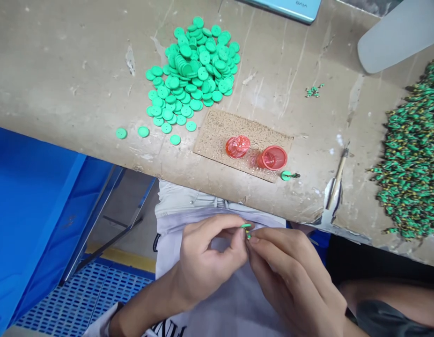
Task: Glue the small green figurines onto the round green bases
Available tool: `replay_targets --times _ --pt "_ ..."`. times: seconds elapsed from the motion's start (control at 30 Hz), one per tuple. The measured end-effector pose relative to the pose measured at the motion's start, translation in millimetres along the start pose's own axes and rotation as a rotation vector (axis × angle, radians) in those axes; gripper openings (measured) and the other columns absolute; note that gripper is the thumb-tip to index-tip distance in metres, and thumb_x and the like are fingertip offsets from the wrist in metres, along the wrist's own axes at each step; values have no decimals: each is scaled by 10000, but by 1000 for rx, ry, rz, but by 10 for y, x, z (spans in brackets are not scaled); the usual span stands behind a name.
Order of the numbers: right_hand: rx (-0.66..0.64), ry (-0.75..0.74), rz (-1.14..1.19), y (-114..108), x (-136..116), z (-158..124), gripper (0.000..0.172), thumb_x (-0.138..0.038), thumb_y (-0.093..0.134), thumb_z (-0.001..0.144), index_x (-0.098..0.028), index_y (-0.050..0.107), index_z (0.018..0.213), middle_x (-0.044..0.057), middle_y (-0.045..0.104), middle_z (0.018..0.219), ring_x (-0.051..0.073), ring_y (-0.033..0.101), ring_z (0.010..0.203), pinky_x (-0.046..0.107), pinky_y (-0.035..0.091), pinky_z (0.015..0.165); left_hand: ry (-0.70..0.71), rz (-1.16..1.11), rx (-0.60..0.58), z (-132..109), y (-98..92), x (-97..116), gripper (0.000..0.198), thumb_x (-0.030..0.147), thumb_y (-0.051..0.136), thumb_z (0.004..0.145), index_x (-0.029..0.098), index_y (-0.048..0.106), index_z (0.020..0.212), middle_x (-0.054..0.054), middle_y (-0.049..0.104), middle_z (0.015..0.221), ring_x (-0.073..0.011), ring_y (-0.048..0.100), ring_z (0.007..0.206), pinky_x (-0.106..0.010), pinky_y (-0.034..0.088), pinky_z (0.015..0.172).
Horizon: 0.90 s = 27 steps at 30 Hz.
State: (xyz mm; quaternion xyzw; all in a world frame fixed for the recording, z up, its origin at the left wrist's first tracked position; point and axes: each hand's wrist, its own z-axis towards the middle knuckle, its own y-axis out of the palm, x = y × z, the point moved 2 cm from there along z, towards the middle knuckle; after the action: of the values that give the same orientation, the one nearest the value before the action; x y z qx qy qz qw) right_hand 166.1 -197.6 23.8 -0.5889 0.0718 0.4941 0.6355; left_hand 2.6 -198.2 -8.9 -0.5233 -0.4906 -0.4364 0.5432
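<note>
My left hand [213, 257] pinches a small green disc [245, 225] by its edge, above my lap and just off the table's front edge. Close against it, my right hand [294, 267] pinches a tiny green and yellow figure [248, 234] at the underside of the disc. Fingertips cover most of the figure. On the table lies a pile of green discs [202, 70], some showing small holes. A disc with a figure attached [286, 175] lies beside a brown board [217, 133]. Two red translucent cups [273, 158] stand on the board, one holding clear reddish stuff.
A large heap of small green and yellow figures [413, 164] covers the table's right side. A thin pointed brush-like tool [338, 178] lies near the front edge. A light blue phone [287, 8] and a whitish cylinder [399, 37] are at the back. A blue bin [30, 201] stands left.
</note>
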Motion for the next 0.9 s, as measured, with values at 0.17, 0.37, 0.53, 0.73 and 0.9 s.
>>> replay_targets --times 0.17,0.37,0.53,0.73,0.9 --pt "-23 84 155 -93 88 130 341 -55 657 915 -113 626 1250 118 705 1076 213 681 979 327 597 835 -74 -83 -44 41 -9 28 138 43 681 845 159 725 905 22 765 759 -75 730 635 -101 594 669" --pt "-226 325 445 -218 258 108 196 -171 642 989 -194 645 1184 74 685 1035 178 674 933 289 581 793 -132 -152 -171 20 10 40 172 26 674 845 185 713 897 51 754 743 -61 720 629 -81 572 661" --pt "-301 158 488 -241 273 125 307 -245 724 967 -166 610 1241 62 692 1021 167 672 960 270 584 846 -239 -212 -254 25 22 41 148 36 662 849 174 710 873 39 765 728 -74 726 617 -87 567 624" --pt "-298 81 347 -223 239 117 128 -162 702 974 -159 661 1095 61 686 948 165 671 894 282 590 778 -291 -219 -316 43 11 59 142 41 646 829 155 726 857 9 776 732 -112 744 654 -128 590 630" --pt "-227 26 301 -200 200 120 44 -179 657 1004 -153 668 1038 53 685 876 157 680 814 280 604 705 -286 -255 -356 57 -21 82 200 17 627 808 167 732 889 -4 793 781 -133 754 659 -169 619 632"
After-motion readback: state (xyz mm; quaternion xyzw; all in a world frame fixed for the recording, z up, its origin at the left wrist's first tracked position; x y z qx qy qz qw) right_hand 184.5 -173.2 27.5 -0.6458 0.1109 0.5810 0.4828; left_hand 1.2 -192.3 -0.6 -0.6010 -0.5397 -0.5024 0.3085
